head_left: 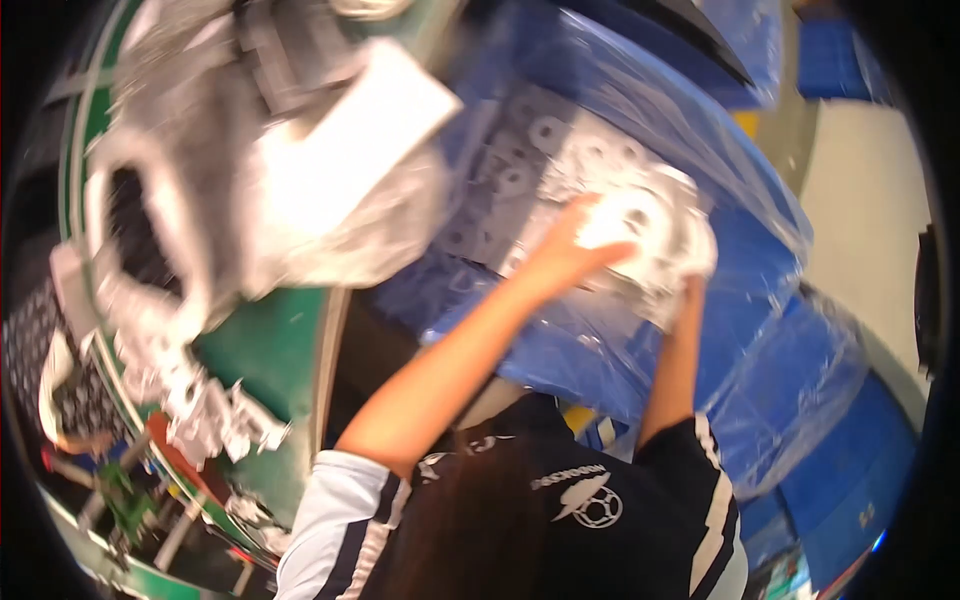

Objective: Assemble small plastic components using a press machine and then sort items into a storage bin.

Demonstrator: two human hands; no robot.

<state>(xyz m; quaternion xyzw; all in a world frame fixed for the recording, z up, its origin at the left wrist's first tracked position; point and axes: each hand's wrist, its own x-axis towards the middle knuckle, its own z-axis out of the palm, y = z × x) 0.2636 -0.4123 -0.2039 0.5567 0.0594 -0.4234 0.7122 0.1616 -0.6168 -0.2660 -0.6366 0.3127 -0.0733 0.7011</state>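
Inside the film-lined blue bin [745,185], white parts [590,150] are already lying grouped, while loose white pieces [230,415] are lying on the green surface [262,345]; how many remain is unclear. Among the grouped ones, a white part [655,228] is facing its round opening upward, glare hiding its long axis. The left hand [572,250] is touching it, the right hand [692,287] flanking; whether their fingers are gripping, I cannot tell.

Both arms are extended forward, away from the torso. The left forearm [445,375] is angled up and rightward, bared below the elbow; at the left hand [578,245], thumb and fingers are spread apart. The right forearm [680,365] is held nearly straight ahead, foreshortened; the right hand [693,287] is mostly hidden (finer detail blurred).
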